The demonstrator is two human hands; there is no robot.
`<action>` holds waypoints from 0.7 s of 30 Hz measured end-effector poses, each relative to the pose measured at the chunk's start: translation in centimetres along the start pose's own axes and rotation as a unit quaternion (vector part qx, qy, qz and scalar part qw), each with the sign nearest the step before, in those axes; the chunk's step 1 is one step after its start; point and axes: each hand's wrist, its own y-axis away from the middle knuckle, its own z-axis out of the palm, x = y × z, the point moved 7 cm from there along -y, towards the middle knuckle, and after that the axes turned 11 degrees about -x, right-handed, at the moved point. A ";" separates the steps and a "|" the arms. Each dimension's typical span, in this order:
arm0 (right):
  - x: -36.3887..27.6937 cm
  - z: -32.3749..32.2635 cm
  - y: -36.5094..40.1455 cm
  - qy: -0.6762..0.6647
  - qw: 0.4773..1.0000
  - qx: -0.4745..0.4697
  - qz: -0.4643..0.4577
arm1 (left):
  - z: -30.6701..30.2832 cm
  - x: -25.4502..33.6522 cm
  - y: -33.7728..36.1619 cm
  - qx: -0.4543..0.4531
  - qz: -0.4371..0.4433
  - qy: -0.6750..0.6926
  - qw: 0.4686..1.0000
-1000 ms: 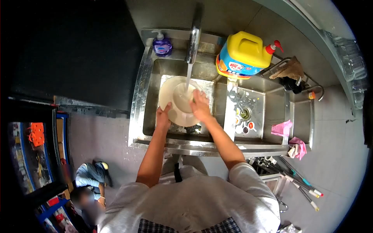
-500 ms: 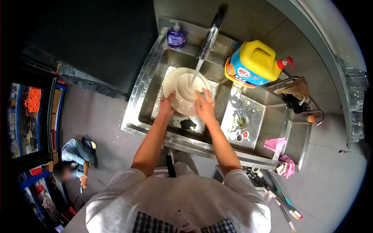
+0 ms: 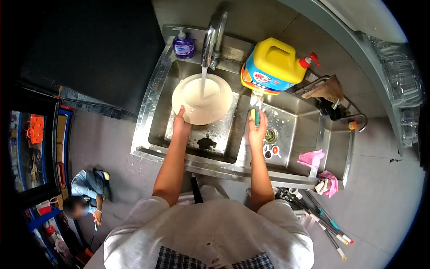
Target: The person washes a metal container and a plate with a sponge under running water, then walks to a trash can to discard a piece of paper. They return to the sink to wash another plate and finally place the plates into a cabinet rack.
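While the tap (image 3: 211,39) runs onto the plate (image 3: 214,102), left hand (image 3: 180,123) gripping its near-left rim over the left basin's back half, sink (image 3: 144,117) floor open toward the front edge, right hand (image 3: 257,132) closed on a green scrubber (image 3: 256,117) above the divider between 2 basins, yellow jug (image 3: 273,65) just behind.

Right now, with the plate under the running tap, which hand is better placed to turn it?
Left, probably. The left hand grips the plate by its lower rim, under the stream from the tap. The right hand is apart from it, over the sink divider, holding a sponge.
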 end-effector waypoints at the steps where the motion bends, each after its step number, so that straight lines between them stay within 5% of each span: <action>1: -0.5 -0.7 0.5 0.075 0.996 -0.002 -0.041 | -0.3 0.1 -0.3 -0.007 0.007 0.008 1.000; 4: -0.7 -0.7 2.9 0.265 0.959 -0.053 -0.084 | -1.4 0.1 -0.8 -0.008 0.013 0.040 0.999; 7: 2.5 1.1 5.0 0.338 0.925 -0.168 -0.054 | -0.8 0.6 -0.2 -0.026 0.025 0.050 0.998; 11: 0.4 0.5 5.1 0.393 0.901 -0.185 -0.002 | -2.1 0.9 -1.4 -0.028 0.062 0.029 0.997; 14: -1.0 0.2 3.4 0.295 0.944 -0.103 -0.106 | -1.9 1.0 -2.0 -0.026 0.073 0.039 0.996; 16: -1.3 2.4 1.4 0.135 0.982 -0.091 -0.095 | -1.8 0.8 -1.6 -0.019 0.078 0.055 0.995; 17: 0.7 5.4 0.6 -0.115 0.981 -0.141 0.065 | -1.9 0.6 -1.2 -0.019 0.075 0.059 0.995; 18: 4.5 9.5 -0.7 -0.199 0.964 -0.158 0.073 | -1.8 0.6 -0.9 -0.020 0.072 0.062 0.995; 19: 2.9 11.9 -1.1 -0.354 0.887 -0.198 0.220 | -1.8 0.9 -0.5 -0.021 0.071 0.064 0.995; 21: 1.9 16.9 -2.8 -0.564 0.753 -0.215 0.262 | -1.3 1.6 0.8 -0.010 0.067 0.035 0.997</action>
